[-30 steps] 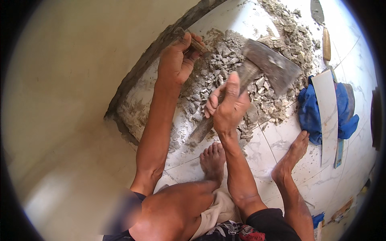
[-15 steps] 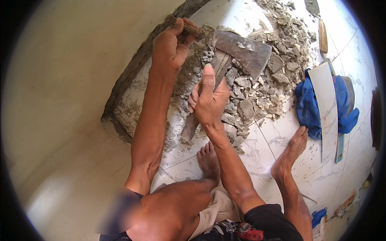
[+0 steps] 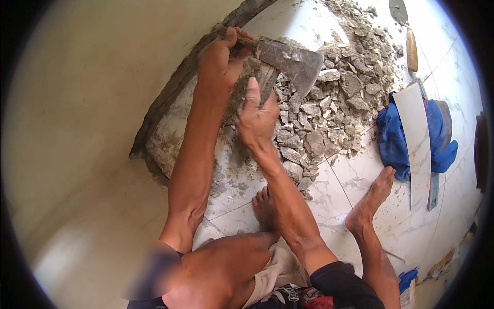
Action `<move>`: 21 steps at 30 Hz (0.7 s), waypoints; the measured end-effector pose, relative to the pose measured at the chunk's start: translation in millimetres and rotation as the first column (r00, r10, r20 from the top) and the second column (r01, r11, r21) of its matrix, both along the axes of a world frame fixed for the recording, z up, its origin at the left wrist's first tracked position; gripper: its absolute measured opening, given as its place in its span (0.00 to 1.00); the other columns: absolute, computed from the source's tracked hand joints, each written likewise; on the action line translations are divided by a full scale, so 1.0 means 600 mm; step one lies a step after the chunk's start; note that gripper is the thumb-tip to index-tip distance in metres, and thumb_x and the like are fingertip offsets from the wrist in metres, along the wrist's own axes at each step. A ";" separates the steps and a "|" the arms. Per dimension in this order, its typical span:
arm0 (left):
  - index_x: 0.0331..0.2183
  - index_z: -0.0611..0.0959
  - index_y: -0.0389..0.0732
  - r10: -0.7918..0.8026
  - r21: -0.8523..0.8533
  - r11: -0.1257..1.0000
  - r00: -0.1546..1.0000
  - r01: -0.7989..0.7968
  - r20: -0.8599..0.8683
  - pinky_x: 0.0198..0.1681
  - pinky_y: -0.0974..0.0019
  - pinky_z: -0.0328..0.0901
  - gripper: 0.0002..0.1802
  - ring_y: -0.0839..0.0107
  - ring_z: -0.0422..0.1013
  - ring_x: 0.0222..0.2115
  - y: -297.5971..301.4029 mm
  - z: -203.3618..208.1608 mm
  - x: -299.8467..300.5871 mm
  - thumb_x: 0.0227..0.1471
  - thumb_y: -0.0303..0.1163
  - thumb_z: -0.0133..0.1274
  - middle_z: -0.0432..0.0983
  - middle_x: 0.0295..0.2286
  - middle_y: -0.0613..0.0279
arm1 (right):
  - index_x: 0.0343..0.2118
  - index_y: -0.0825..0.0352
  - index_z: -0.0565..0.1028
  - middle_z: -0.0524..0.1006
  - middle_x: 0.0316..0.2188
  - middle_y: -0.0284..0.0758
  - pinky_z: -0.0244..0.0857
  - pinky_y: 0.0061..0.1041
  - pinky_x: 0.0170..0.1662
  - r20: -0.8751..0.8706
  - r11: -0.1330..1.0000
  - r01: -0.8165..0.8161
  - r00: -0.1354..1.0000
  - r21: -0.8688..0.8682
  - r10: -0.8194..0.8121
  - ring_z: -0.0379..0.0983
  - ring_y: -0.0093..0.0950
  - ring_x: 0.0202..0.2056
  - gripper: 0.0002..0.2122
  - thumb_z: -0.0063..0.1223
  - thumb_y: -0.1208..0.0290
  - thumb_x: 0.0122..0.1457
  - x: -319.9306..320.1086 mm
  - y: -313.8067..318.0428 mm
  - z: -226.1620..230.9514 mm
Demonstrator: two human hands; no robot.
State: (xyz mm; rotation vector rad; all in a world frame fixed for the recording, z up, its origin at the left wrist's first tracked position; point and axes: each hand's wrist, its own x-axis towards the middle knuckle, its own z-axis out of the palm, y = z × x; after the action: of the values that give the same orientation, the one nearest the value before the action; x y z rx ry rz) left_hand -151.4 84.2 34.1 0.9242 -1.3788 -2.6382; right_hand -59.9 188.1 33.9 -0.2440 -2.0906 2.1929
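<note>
My right hand [image 3: 258,117] is closed around the wooden handle of an axe [image 3: 293,63], thumb laid along it. The axe's dark metal head has its broad blade to the right, and its blunt back meets the end of a short, rusty chisel [image 3: 248,43]. My left hand [image 3: 220,59] grips that chisel low against the chipped strip along the foot of the wall. The chisel's working tip is hidden by my fingers. Broken grey rubble [image 3: 314,134] lies right beside the axe.
The beige wall [image 3: 77,113] rises on the left, with a rough channel along its foot. A trowel [image 3: 411,49] with a wooden handle lies at the far right. Nearer, a white tile strip [image 3: 418,139] rests on a blue cloth [image 3: 393,141]. My bare feet stand on white tiles.
The axe and my right hand have swung left and slightly up, bringing the axe's back to the chisel. My left hand stays almost in place.
</note>
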 end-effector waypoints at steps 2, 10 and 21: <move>0.35 0.78 0.37 0.023 -0.013 1.000 0.999 -0.023 -0.023 0.40 0.62 0.66 0.08 0.64 0.74 0.35 -0.002 0.002 -0.010 0.62 0.32 0.48 0.78 0.31 0.56 | 0.35 0.63 0.72 0.67 0.12 0.25 0.58 0.19 0.14 0.059 0.969 -0.005 0.998 -0.247 0.020 0.62 0.16 0.12 0.17 0.40 0.54 0.68 0.021 0.038 0.014; 0.35 0.77 0.37 -0.008 0.012 1.000 0.999 0.009 -0.040 0.41 0.61 0.65 0.09 0.62 0.73 0.36 0.012 0.011 -0.002 0.62 0.32 0.47 0.78 0.33 0.54 | 0.35 0.64 0.68 0.69 0.16 0.30 0.64 0.22 0.14 -0.050 0.820 0.200 0.962 -0.537 -0.267 0.63 0.20 0.12 0.10 0.44 0.62 0.67 0.023 0.039 -0.019; 0.36 0.76 0.36 0.046 -0.020 0.999 0.999 -0.045 0.019 0.43 0.60 0.65 0.08 0.63 0.73 0.38 0.009 0.009 -0.006 0.62 0.31 0.47 0.77 0.32 0.57 | 0.31 0.59 0.65 0.58 0.12 0.26 0.57 0.23 0.12 0.271 0.522 0.355 0.934 -0.776 -0.233 0.58 0.20 0.11 0.27 0.30 0.35 0.62 0.009 0.083 0.047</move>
State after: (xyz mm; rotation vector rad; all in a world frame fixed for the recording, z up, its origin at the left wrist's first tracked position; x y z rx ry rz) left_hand -154.8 89.4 39.6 0.9694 -1.3684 -2.5845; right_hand -54.2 237.8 62.1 -0.7670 -0.7656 2.7696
